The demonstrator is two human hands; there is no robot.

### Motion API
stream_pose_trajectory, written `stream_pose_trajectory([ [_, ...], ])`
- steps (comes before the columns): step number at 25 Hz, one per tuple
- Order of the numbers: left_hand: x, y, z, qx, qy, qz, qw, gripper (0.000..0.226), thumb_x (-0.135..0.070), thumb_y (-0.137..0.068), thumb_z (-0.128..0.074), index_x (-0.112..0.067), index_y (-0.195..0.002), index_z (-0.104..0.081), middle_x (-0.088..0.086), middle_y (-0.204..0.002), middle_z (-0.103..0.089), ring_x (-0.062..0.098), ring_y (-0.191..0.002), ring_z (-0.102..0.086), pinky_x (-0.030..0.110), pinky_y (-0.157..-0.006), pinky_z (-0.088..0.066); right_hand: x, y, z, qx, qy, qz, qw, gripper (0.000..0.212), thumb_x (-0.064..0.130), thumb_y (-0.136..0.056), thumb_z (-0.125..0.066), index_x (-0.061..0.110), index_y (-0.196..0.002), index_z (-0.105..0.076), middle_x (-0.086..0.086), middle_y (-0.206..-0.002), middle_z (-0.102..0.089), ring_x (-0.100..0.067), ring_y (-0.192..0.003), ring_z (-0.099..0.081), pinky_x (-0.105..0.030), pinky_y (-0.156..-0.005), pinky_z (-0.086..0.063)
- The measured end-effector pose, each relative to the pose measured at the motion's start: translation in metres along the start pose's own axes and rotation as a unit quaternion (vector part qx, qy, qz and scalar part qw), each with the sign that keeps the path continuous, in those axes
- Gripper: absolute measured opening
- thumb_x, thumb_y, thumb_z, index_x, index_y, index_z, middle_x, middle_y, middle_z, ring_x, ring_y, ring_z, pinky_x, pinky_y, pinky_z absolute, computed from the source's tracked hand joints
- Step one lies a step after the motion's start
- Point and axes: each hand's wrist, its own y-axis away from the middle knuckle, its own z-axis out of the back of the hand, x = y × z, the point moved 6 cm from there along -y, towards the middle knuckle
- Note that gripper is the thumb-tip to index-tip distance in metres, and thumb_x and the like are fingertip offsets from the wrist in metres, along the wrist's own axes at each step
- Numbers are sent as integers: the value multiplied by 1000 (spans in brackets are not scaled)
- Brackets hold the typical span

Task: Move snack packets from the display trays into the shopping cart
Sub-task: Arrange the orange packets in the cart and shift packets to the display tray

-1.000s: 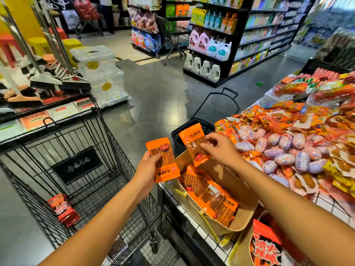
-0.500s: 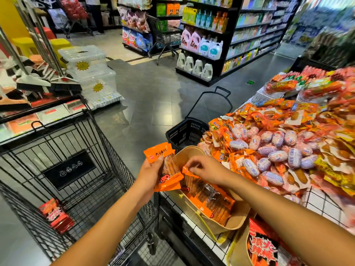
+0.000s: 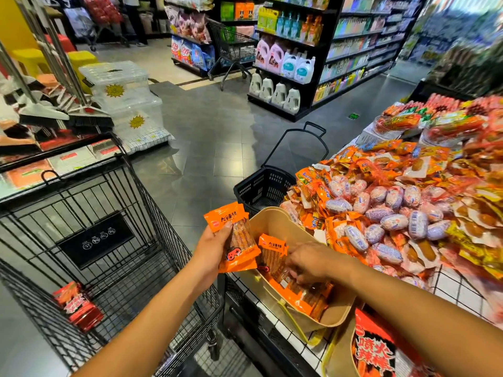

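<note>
At the snack stand's corner, the cart (image 3: 95, 240) stands just left of the beige tray (image 3: 273, 221), close enough (I judge) that packets can cross without a step. Red packets (image 3: 79, 306) already lie on its floor. Orange packets (image 3: 302, 293) lie heaped in the tray, one propped upright at the back. The left hand (image 3: 212, 248) is held between cart and tray. Its thumb lies across the front of a small stack (image 3: 239, 246) of the same packets, fingers behind, clamping it, probably so that several go over together. The right hand (image 3: 310, 262) reaches down into the tray, fingertips bent onto the heap. Blur hides whether they have pinched a packet.
</note>
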Motion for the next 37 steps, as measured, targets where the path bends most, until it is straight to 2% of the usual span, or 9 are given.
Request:
stream_pose_trajectory([
  [4,1,-1,2,1,3,0,1000,32,-35,-106,-52,-20,-134,-58,8,-122,-74,30,-108,-73,55,-88,-60,3,3,-13,64,33,-8,997,55,47,-76,-80,29,-121,-54,2,-114,-58,-22,-107,-53,-41,-88,-47],
  [10,-9,4,15,0,20,6,1000,26,-28,-105,-56,-21,-130,-59,10,-120,-75,32,-108,-73,59,-92,-58,-13,8,32,-73,-23,-42,996,34,49,-83,-73,28,-102,-54,5,-102,-59,-19,-99,-57,-35,-80,-48],
  [13,-19,10,35,-15,28,3,999,22,-24,-105,-57,-18,-125,-60,11,-112,-76,30,-99,-75,49,-78,-63,-23,12,86,-182,-141,-70,971,24,41,-88,-72,35,-88,-49,15,-83,-55,-10,-79,-55,-27,-65,-41],
  [16,-30,19,71,-39,33,2,999,21,-22,-104,-58,-16,-124,-60,11,-105,-77,28,-91,-76,45,-70,-63,-7,-4,130,-294,-315,-79,899,12,33,-95,-68,26,-85,-65,9,-76,-65,-4,-67,-60,-26,-61,-45],
  [18,-36,26,101,-59,33,4,998,23,-23,-104,-58,-16,-126,-59,13,-109,-77,32,-95,-76,48,-74,-63,19,-29,141,-293,-484,-80,821,16,22,-98,-64,18,-83,-69,5,-73,-66,-3,-63,-58,-19,-57,-44],
  [23,-46,49,195,-100,43,8,994,22,-25,-105,-56,-19,-126,-58,14,-109,-77,35,-94,-76,48,-72,-63,122,-110,148,-115,-775,-40,621,15,16,-103,-50,7,-105,-63,-23,-96,-67,-38,-88,-67,-56,-80,-57],
  [27,-49,59,277,-146,42,9,988,22,-25,-105,-57,-17,-126,-57,12,-106,-77,31,-90,-77,44,-70,-62,193,-173,152,-13,-841,-30,540,28,33,-100,-53,14,-116,-67,-18,-112,-70,-40,-98,-70,-59,-86,-54],
  [33,-48,47,372,-219,62,23,973,20,-16,-103,-55,-10,-122,-59,15,-103,-73,29,-86,-74,44,-71,-62,250,-266,131,50,-813,-110,569,43,34,-102,-40,5,-122,-65,-19,-99,-65,-28,-80,-61,-38,-74,-46],
  [37,-33,17,419,-268,80,37,959,17,-16,-103,-53,-14,-119,-59,22,-108,-71,36,-93,-73,58,-84,-60,272,-332,98,48,-695,-154,700,20,33,-101,-53,13,-102,-60,1,-72,-56,-15,-62,-50,-29,-61,-42],
])
